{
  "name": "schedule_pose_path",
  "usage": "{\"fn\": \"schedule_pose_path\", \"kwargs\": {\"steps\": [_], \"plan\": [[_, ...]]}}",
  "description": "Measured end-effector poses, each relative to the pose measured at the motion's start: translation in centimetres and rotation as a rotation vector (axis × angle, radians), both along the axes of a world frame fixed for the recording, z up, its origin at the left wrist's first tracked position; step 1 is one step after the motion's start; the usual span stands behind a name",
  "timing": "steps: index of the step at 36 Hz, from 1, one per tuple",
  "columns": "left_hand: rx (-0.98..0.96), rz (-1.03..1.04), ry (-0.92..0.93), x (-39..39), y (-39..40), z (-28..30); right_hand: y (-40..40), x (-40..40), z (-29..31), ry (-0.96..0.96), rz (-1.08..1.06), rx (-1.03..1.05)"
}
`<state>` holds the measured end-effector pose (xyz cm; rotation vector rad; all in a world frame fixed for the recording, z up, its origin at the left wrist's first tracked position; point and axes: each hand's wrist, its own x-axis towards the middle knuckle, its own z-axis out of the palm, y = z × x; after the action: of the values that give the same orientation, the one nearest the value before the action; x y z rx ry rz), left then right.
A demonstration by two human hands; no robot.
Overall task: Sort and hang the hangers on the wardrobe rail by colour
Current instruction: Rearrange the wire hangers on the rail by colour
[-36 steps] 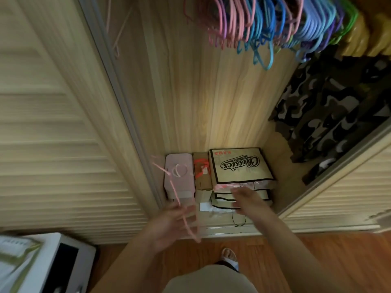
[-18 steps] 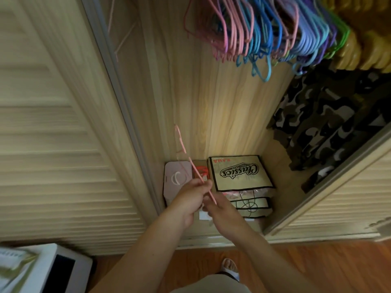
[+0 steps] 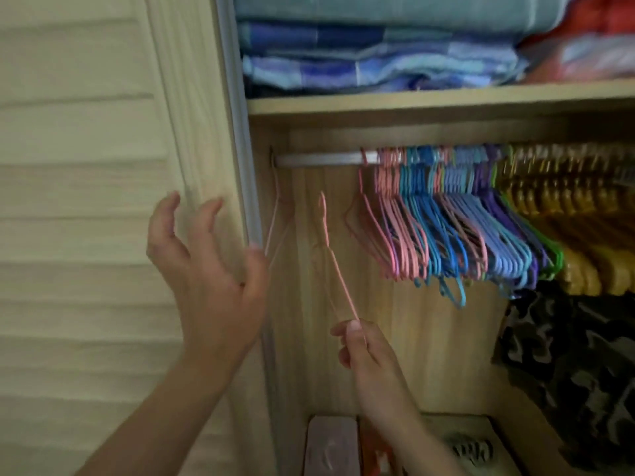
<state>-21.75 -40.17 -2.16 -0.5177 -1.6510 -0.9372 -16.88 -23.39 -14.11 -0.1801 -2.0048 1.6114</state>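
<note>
My right hand (image 3: 366, 352) pinches the lower end of a thin pink hanger (image 3: 332, 255), whose hook points up below the rail (image 3: 319, 159). My left hand (image 3: 206, 266) is raised beside the wardrobe's left edge with fingers spread and loosely curled, holding nothing. A pale pink hanger (image 3: 276, 221) hangs alone at the rail's far left end, just past my left thumb. Further right on the rail hang pink hangers (image 3: 385, 214), then blue hangers (image 3: 446, 228) mixed with pink, purple ones (image 3: 505, 214), a green one (image 3: 553, 255) and wooden hangers (image 3: 584, 214).
A louvred door (image 3: 86, 201) stands at the left. The shelf (image 3: 429, 101) above the rail bears folded blue blankets (image 3: 378, 60). A camouflage garment (image 3: 567, 365) hangs at the lower right. A pink box (image 3: 331, 444) sits on the wardrobe floor.
The view has tilted up from the wardrobe floor to the rail. My left hand let go of the pink hanger and moved up and left; my right hand lifted the hanger toward the rail.
</note>
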Motion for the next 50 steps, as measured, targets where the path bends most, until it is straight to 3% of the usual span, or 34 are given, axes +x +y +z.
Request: {"fn": "schedule_pose_path", "kwargs": {"steps": [7,15,32,37,42,46,50], "plan": [[-0.155,0.149,0.045,-4.6,-1.6,7.4,0.0,-3.9,7.4,0.050,0.011,0.135],[-0.183,0.181,0.128,-5.9,-1.3,7.5,0.3,-9.9,11.0,0.025,0.025,0.179],[-0.181,0.190,0.188,-6.5,-1.3,7.3,-0.1,-13.7,7.8,-0.068,-0.036,0.269],[-0.184,0.195,0.173,-6.4,-1.3,7.3,-0.8,-10.2,7.3,0.002,-0.011,0.283],[-0.188,0.216,0.164,-5.9,-1.2,7.1,0.1,-3.7,3.6,0.080,-0.020,0.531],[-0.176,0.275,0.137,-5.4,0.1,6.5,4.4,-0.6,3.8,0.258,-0.321,0.758],[-0.159,0.360,0.020,-4.9,1.6,4.7,9.6,1.1,7.2,0.231,-0.635,0.870]]}}
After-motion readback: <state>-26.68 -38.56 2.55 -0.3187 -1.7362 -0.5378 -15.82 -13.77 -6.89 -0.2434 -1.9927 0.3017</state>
